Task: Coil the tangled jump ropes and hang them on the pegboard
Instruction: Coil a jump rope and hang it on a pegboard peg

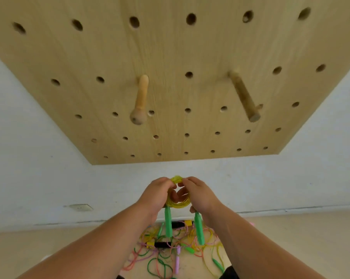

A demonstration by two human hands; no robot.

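I hold a coiled yellow jump rope point(178, 205) in front of me, below the wooden pegboard point(170, 57). My left hand point(157, 193) grips the coil's left side and my right hand point(199, 195) grips its right side. Its two green handles point(168, 223) hang straight down from the coil. Two wooden pegs stick out of the board: a knobbed peg point(141, 99) on the left and a plain peg point(243, 97) on the right. Neither peg carries a rope. A tangle of coloured ropes point(176, 250) lies on the floor beneath my hands.
The pegboard hangs on a white wall point(49, 188). A wall socket point(81, 207) sits low on the left. The tangle holds black-and-yellow, green and lilac handles. Beige floor point(29, 248) spreads to both sides.
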